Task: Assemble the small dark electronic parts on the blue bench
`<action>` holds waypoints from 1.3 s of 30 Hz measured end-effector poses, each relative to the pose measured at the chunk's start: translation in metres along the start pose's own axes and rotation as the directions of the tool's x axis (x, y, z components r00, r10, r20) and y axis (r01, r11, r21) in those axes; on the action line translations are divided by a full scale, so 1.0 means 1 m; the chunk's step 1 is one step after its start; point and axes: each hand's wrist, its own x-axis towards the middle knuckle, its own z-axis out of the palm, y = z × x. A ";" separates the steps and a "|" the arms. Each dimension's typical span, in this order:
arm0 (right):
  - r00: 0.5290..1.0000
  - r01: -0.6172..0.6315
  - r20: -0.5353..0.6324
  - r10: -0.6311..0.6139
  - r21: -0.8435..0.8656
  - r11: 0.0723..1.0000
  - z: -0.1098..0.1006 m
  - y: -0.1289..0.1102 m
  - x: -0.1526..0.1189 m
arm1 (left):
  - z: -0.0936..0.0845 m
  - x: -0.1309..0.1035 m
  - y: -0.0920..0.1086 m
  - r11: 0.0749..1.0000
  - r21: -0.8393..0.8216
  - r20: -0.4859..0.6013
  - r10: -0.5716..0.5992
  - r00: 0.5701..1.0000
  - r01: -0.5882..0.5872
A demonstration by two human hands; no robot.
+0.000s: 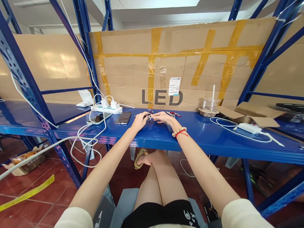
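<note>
My left hand [140,120] and my right hand [163,118] meet over the blue shelf surface. Between the fingertips is a small dark, shiny piece [148,117], too small for me to name. The left fingers are closed on it, and the right fingertips pinch at its right side. Just beyond my right hand lie a few slim red and dark items [174,114], whose kind I cannot make out. Left of my left hand a dark phone [123,118] lies flat, with a second, light-edged phone [100,118] beside it.
A white power strip [107,109] with plugs and trailing white cables stands back left. At right are a clear cup with a straw [211,103], a white adapter [249,128] with its cord, and an open cardboard box [251,114]. A large taped carton [130,74] walls the back.
</note>
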 end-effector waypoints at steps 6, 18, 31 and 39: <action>1.000 0.016 -0.018 -0.017 -0.017 1.000 0.004 -0.003 -0.004 | 0.003 0.002 0.000 0.991 0.061 0.017 -0.122 0.992 0.121; 0.976 0.135 -0.176 -0.128 0.030 0.990 0.007 0.003 0.002 | 0.001 0.002 0.007 0.925 0.266 0.078 -0.302 0.950 0.272; 0.969 0.248 -0.005 -0.249 -0.042 0.968 0.010 0.000 -0.003 | 0.001 0.001 0.008 0.932 0.260 0.100 -0.284 0.954 0.251; 0.955 0.296 -0.011 -0.296 -0.029 0.955 0.011 0.004 0.001 | -0.001 0.000 0.011 0.918 0.273 0.091 -0.322 0.942 0.287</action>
